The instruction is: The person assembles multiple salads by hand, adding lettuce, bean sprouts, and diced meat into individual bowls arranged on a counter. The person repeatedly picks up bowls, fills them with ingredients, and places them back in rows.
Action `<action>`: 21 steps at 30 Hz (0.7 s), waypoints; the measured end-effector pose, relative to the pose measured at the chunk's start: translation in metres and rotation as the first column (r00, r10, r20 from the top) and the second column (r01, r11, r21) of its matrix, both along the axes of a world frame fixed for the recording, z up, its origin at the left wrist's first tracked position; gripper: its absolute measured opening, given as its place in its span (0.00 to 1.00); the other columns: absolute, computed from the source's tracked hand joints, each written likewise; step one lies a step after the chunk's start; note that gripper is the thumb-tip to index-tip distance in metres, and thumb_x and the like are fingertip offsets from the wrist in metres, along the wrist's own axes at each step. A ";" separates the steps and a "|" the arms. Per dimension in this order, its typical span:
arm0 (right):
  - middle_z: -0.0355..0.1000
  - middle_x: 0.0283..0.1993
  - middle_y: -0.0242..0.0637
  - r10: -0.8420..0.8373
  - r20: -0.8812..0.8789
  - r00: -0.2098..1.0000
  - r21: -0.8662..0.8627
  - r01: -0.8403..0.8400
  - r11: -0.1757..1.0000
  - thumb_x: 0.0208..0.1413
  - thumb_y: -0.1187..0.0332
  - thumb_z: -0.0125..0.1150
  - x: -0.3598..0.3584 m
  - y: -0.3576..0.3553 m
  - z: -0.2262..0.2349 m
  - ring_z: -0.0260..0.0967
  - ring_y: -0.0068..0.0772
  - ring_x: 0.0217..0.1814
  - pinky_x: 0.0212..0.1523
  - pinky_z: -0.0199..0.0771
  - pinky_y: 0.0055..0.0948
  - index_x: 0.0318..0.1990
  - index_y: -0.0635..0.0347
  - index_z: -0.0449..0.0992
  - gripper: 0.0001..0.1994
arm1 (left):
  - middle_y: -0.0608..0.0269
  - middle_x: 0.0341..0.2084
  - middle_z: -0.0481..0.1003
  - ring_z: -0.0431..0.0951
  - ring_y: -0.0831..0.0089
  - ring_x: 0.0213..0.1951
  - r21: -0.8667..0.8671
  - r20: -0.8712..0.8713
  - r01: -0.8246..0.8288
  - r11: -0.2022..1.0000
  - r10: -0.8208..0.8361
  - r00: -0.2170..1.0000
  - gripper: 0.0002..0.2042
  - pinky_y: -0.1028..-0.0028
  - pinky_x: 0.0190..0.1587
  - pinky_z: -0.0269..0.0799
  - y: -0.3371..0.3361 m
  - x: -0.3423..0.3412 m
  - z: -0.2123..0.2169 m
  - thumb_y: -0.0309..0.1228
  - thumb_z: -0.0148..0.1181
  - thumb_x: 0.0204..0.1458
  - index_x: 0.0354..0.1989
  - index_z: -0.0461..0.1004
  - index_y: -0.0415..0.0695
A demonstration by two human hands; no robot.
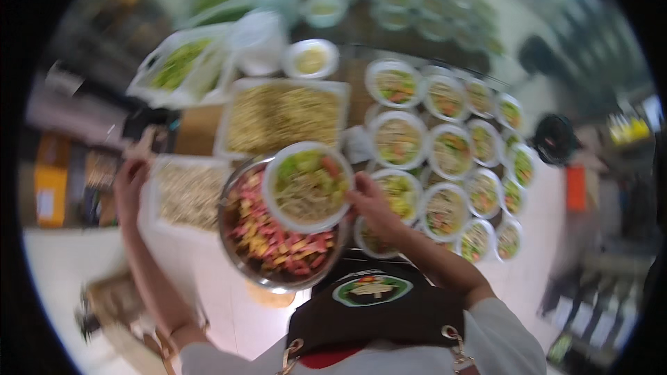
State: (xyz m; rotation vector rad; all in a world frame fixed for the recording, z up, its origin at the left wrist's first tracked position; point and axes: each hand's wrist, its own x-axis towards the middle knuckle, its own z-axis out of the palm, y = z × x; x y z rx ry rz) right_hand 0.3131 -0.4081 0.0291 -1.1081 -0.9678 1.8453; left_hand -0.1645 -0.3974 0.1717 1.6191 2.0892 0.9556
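Note:
My right hand (369, 198) grips the rim of a round white bowl (308, 187) holding lettuce, pale shreds and an orange-red piece. That bowl is held over a large steel mixing bowl (240, 250) full of pink and yellow chopped strips. On the left, my left hand (130, 184) is at the outer edge of a white tray (198, 194) of pale shredded food. Motion blurs its fingers, and I cannot make out whether they hold anything. Just beyond it is a blurred beige shape (146, 142).
Several filled white bowls (398, 140) stand in stacked rows on the right. Behind the steel bowl is a tray of yellowish shreds (281, 118). Farther back are a bin of cut greens (182, 62), a white container stack (258, 43) and a small bowl (310, 60).

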 end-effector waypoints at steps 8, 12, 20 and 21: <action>0.70 0.34 0.35 -0.469 0.065 0.881 0.017 0.469 0.883 0.52 0.73 0.51 0.163 -0.014 -0.017 0.70 0.25 0.25 0.21 0.74 0.22 0.44 0.62 0.67 0.11 | 0.52 0.32 0.71 0.72 0.62 0.29 -0.549 -0.588 -0.297 0.782 -0.108 0.802 0.15 0.61 0.34 0.71 0.000 -0.201 -0.221 0.29 0.60 0.49 0.45 0.68 0.40; 0.69 0.31 0.39 -0.741 0.175 0.648 0.127 0.732 0.670 0.52 0.74 0.50 0.261 0.012 -0.020 0.71 0.28 0.23 0.20 0.75 0.24 0.39 0.66 0.65 0.08 | 0.52 0.26 0.69 0.69 0.61 0.25 -0.384 -0.715 -0.378 0.842 -0.012 0.699 0.07 0.63 0.30 0.66 0.003 -0.099 -0.202 0.30 0.52 0.54 0.31 0.69 0.38; 0.67 0.31 0.41 -0.929 0.178 0.324 0.195 0.914 0.356 0.52 0.74 0.51 0.393 0.145 -0.116 0.71 0.33 0.24 0.21 0.78 0.27 0.37 0.68 0.63 0.08 | 0.53 0.20 0.67 0.68 0.62 0.25 -0.147 -0.662 -0.409 0.901 0.218 0.717 0.05 0.66 0.28 0.64 -0.065 -0.045 -0.160 0.25 0.53 0.49 0.27 0.68 0.36; 0.67 0.31 0.41 -0.940 0.172 0.296 0.159 0.933 0.323 0.51 0.74 0.51 0.398 0.162 -0.127 0.71 0.33 0.24 0.21 0.78 0.28 0.37 0.68 0.63 0.08 | 0.53 0.20 0.67 0.69 0.63 0.25 -0.101 -0.681 -0.391 0.915 0.223 0.698 0.04 0.66 0.28 0.64 -0.082 -0.064 -0.167 0.25 0.53 0.49 0.27 0.68 0.36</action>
